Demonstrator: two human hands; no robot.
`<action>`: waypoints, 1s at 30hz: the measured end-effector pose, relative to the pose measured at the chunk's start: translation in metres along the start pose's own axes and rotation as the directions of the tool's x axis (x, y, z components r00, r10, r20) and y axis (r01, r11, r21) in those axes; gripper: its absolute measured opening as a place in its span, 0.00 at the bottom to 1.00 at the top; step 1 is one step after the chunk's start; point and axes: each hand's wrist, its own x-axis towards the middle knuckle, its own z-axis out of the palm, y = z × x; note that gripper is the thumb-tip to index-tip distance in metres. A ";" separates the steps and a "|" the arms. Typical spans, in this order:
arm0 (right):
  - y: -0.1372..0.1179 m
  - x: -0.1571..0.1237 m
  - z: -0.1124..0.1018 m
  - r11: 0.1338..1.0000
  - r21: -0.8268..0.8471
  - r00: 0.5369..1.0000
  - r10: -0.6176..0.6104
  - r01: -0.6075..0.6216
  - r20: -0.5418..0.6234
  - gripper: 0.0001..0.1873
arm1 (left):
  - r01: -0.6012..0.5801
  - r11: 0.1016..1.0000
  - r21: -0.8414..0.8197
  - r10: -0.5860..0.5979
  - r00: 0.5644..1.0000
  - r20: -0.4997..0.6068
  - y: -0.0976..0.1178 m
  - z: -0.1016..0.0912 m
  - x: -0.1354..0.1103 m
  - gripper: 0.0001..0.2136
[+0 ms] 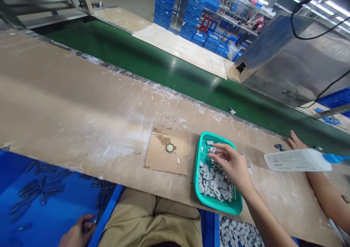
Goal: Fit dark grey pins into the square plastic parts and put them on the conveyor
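Note:
My right hand is over the green basket, with its thumb and fingers closed on a small light-grey plastic piece. Many similar grey pieces lie loose in the basket under it. At the lower left, my left hand is low in a blue bin, its fingers closed around one end of a slim dark piece. More of these slim dark pieces are scattered over the bin's floor.
A cardboard square bears a round ornate disc and brown glue-like streaks. Another person's hand rests by the green conveyor belt, near a white bottle. A metal housing stands over the belt.

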 end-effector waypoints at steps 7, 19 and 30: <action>-0.059 0.006 0.024 0.971 0.237 0.944 -0.114 0.039 0.308 0.12 | 0.216 0.823 -0.525 -0.194 0.976 0.097 0.036 -0.035 -0.021 0.18; -0.064 0.043 0.060 0.638 -0.112 0.597 -0.624 0.762 0.504 0.15 | 0.433 0.298 -0.851 -0.065 0.898 0.435 0.124 -0.032 -0.093 0.22; -0.074 0.052 0.064 0.546 -0.033 0.467 -0.681 0.837 0.563 0.17 | 0.396 0.335 -0.855 0.328 0.802 0.499 0.167 -0.014 -0.101 0.13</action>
